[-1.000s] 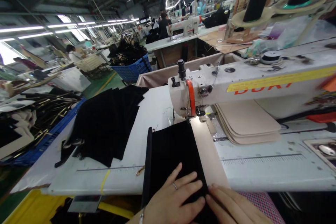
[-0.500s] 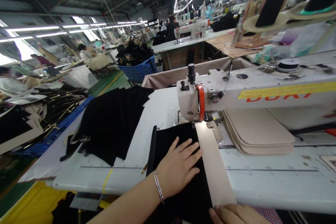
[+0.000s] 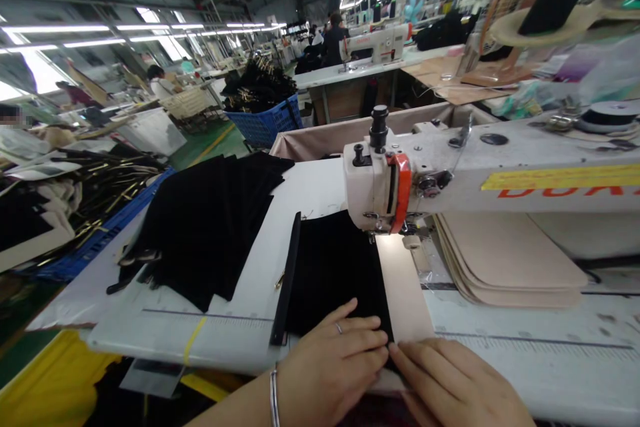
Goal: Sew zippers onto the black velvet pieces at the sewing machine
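A black fabric piece (image 3: pixel 335 273), with a dark strip along its left side and a gold zipper pull (image 3: pixel 280 280), lies under the head of a white sewing machine (image 3: pixel 373 187). A beige panel (image 3: pixel 406 293) shows along its right side, beneath the lit needle area. My left hand (image 3: pixel 340 360) rests on the near part of the black fabric, fingers stretched out. At the near edge, my right hand (image 3: pixel 455 380) has its fingers on top of the beige panel and its thumb lower, gripping it. The needle tip is too small to make out.
Black fabric pieces (image 3: pixel 210 227) are piled left on the sewing table (image 3: pixel 310 180). Stacked beige panels (image 3: pixel 505 253) lie under the machine arm. Blue crates (image 3: pixel 265 125) hold black pieces with gold zippers. A yellow container (image 3: pixel 55 373) sits lower left. Other people work farther back.
The fabric has slid forward under the machine head. My left hand has shifted back to the near edge of the black fabric, and my right hand has come forward beside it.
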